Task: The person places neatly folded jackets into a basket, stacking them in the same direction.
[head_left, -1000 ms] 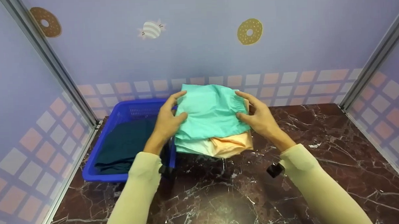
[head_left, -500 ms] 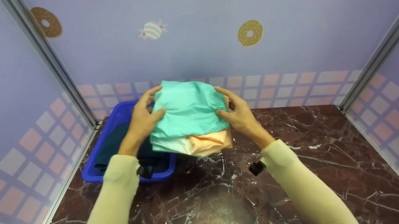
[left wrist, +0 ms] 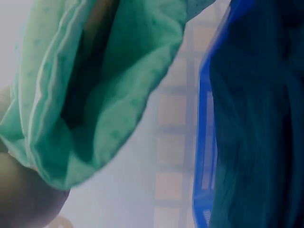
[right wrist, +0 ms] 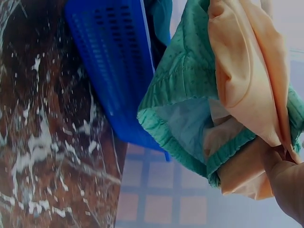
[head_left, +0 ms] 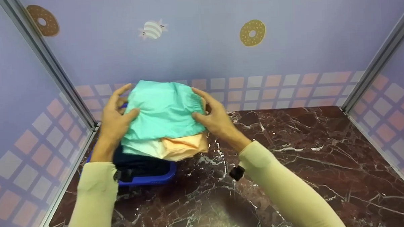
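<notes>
A folded turquoise garment (head_left: 163, 109) with a gathered elastic edge hangs in the air, peach fabric (head_left: 186, 146) showing at its lower side. My left hand (head_left: 116, 118) grips its left side, thumb on top. On the opposite side my right hand (head_left: 217, 118) pinches it between thumb and fingers. Beneath it stands a blue plastic basket (head_left: 150, 180), partly hidden by the garment and my left arm. Dark teal cloth (left wrist: 256, 123) lies in the basket. In the right wrist view, the gathered green edge (right wrist: 166, 135) gapes beside the peach layer.
The basket stands on a dark red marbled tabletop (head_left: 291, 157), near the left panel (head_left: 28, 133). A patterned lilac wall (head_left: 199, 43) closes the back. Small black devices (head_left: 237, 173) sit at both wrists.
Both hands have carried the folded garment leftward, from beside the basket to above it. The grip of each hand looks the same.
</notes>
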### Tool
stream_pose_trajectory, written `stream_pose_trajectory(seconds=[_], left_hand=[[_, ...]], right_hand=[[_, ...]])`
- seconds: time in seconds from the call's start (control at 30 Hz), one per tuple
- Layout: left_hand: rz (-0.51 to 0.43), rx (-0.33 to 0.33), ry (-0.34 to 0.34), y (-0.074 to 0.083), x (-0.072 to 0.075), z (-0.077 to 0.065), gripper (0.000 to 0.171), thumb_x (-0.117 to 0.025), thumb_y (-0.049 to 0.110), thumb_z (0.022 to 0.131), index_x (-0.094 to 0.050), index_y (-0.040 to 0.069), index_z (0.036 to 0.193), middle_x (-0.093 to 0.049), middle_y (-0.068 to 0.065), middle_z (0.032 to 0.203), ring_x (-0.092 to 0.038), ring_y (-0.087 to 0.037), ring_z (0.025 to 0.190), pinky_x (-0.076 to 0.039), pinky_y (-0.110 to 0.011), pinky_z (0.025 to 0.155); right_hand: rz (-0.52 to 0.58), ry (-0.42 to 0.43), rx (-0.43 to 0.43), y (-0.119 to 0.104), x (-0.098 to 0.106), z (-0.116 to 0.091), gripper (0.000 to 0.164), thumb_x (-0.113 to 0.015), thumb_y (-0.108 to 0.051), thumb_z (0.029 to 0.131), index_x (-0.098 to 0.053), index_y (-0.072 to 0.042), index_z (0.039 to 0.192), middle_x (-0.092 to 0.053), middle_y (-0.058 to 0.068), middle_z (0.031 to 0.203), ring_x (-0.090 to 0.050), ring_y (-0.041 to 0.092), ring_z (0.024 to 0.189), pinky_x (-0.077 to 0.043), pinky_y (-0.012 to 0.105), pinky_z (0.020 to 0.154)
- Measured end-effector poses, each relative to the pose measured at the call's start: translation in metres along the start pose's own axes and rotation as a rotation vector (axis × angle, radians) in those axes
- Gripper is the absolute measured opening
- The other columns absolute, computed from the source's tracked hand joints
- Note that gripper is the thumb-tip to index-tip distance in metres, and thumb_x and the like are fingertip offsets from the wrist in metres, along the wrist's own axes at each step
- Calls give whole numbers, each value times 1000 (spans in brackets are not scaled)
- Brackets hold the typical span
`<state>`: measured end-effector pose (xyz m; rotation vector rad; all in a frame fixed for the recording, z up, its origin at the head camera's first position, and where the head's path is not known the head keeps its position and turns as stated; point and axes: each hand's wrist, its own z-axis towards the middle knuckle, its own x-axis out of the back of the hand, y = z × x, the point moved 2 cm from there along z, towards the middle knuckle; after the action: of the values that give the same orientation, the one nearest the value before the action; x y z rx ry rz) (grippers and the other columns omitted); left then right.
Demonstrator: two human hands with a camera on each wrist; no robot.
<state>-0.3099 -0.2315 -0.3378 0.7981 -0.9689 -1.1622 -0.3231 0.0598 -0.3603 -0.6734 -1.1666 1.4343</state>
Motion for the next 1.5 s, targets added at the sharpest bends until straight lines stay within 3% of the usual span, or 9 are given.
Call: stream_pose_trajectory(seconds=[0.33, 0.47, 0.63, 0.8, 0.9, 1.07, 1.17, 1.3, 1.5], left_hand=[[83, -6, 78, -13, 39, -9, 75, -67, -9, 95, -46, 19, 162, -66, -17, 131, -67, -17, 109, -56, -21, 85], [118, 24, 101, -19, 53, -12, 75, -67, -6, 97, -44, 22, 163, -65, -17, 135, -65, -16, 113, -55, -21, 89], [133, 80, 109, -33, 67, -17, 74, -65, -3, 100, -42, 24, 164, -65, -11, 134, -61, -16, 119, -51, -19, 91], [102, 151, 121, -53, 79, -22, 74, -65, -4, 100, -39, 20, 165, -70, 4, 121, -58, -15, 116, -50, -17, 87], [93, 196, 115, -63, 83, -22, 76, -66, -4, 99, -37, 17, 166, -71, 10, 116, -57, -12, 115, -49, -15, 88], [134, 280, 87, -76, 83, -24, 77, -66, 1, 101, -32, 17, 168, -70, 1, 125, -57, -13, 113, -52, -17, 85], [160, 322, 66, -82, 82, -24, 78, -66, 4, 103, -29, 19, 170, -60, -14, 147, -52, -25, 135, -50, -29, 102], [167, 354, 53, -89, 82, -22, 79, -65, 7, 105, -25, 21, 171, -38, -22, 166, -25, -37, 157, -34, -48, 122], [233, 375, 27, -96, 79, -27, 75, -65, 8, 105, -27, 15, 170, -49, -24, 157, -43, -37, 145, -47, -34, 103]], right_hand=[[39, -9, -26, 3, -41, 10, 82, -72, 9, 93, -44, -23, 163, -48, 16, 159, -65, 28, 122, -61, 34, 88], [46, -5, -52, 5, -60, 13, 81, -72, 8, 94, -46, -26, 162, -43, 12, 164, -63, 28, 126, -61, 32, 87], [-29, 16, -67, 13, -84, 14, 80, -74, 6, 93, -49, -28, 161, -41, 4, 166, -52, 27, 140, -59, 27, 88], [-111, 9, -84, 24, -102, 14, 77, -74, 4, 94, -50, -26, 160, -43, 3, 165, -40, 25, 150, -45, 32, 111], [-146, 7, -88, 30, -107, 14, 75, -74, 3, 93, -51, -23, 159, -44, 4, 164, -37, 25, 153, -32, 37, 122], [-176, -6, -108, 37, -111, 14, 74, -75, 2, 94, -50, -20, 160, -46, 3, 163, -35, 24, 154, -28, 38, 124], [-201, 0, -91, 39, -114, 15, 73, -75, 3, 94, -51, -17, 159, -48, 6, 162, -37, 25, 153, -29, 36, 123], [-232, 8, -62, 42, -117, 18, 72, -75, 4, 93, -52, -14, 158, -50, 9, 159, -41, 26, 150, -30, 33, 122], [-310, -53, -82, 52, -121, 17, 72, -75, 6, 92, -51, -10, 158, -51, 12, 159, -43, 25, 149, -31, 31, 121]])
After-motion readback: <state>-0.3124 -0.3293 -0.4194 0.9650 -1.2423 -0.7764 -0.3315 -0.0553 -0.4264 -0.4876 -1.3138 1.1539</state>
